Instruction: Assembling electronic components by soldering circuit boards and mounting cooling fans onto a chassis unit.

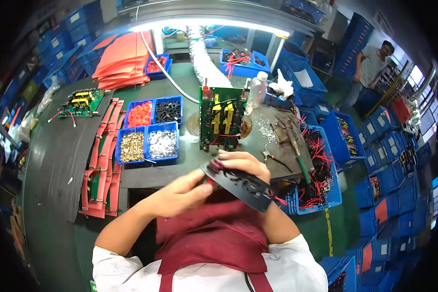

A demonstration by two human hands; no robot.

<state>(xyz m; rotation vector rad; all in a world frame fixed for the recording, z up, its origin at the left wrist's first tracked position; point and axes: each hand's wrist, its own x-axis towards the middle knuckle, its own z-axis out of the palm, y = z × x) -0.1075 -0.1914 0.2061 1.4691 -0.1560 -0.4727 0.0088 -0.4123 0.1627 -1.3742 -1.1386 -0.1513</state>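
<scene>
A dark, flat panel [244,191] with rounded cut-outs and red wire ends is tilted in front of my apron. My right hand [247,164] is closed over its upper edge. My left hand [186,193] is closed at the panel's left end, fingertips pressed together near a small red part [209,181]; what exactly they pinch is partly hidden. Just beyond my hands, a green circuit board [208,127] with yellow-wrapped transformers stands upright on the bench.
Blue bins hold red caps [140,114], black parts [168,111], brass fittings [132,146] and silver fittings [162,143]. Pliers [277,160] and a green-handled tool [301,163] lie right of the board. A bin of red-wired parts [332,187] stands rightmost. A person [372,65] stands far right.
</scene>
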